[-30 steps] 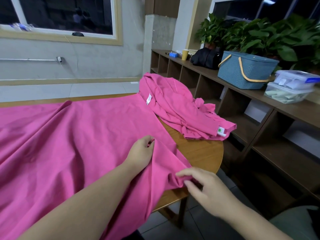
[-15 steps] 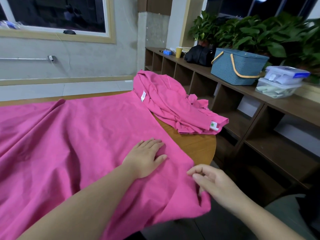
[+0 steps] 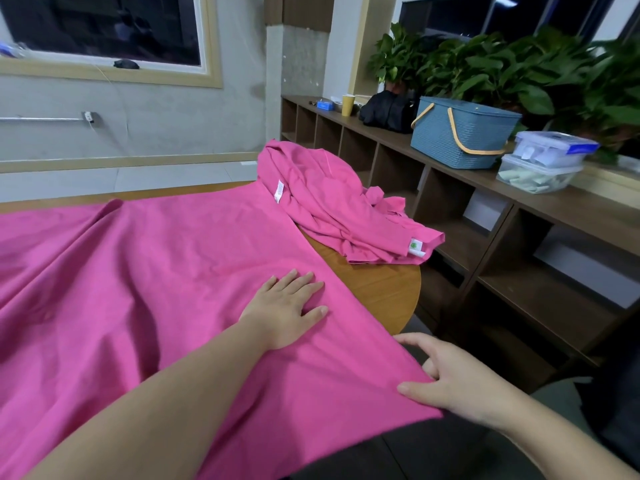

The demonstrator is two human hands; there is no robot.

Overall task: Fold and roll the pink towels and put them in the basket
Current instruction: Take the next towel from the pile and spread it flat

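1. The spread pink towel [image 3: 156, 271] lay flat over the wooden tabletop [image 3: 381, 289], its near corner hanging off the edge at 5 o'clock.
2. The left hand [image 3: 282, 308] pressed down on it with fingers straight and splayed, palm flat, gripping nothing.
3. The right hand [image 3: 450, 375] pinched that hanging corner, thumb on top, fingers curled beneath the hem.
4. A crumpled pile of pink towels [image 3: 332, 206] sat at 1 o'clock, touching the spread one.
5. The blue basket [image 3: 460, 133] stood on the shelf [image 3: 571, 209] at 2 o'clock, well apart from both hands.
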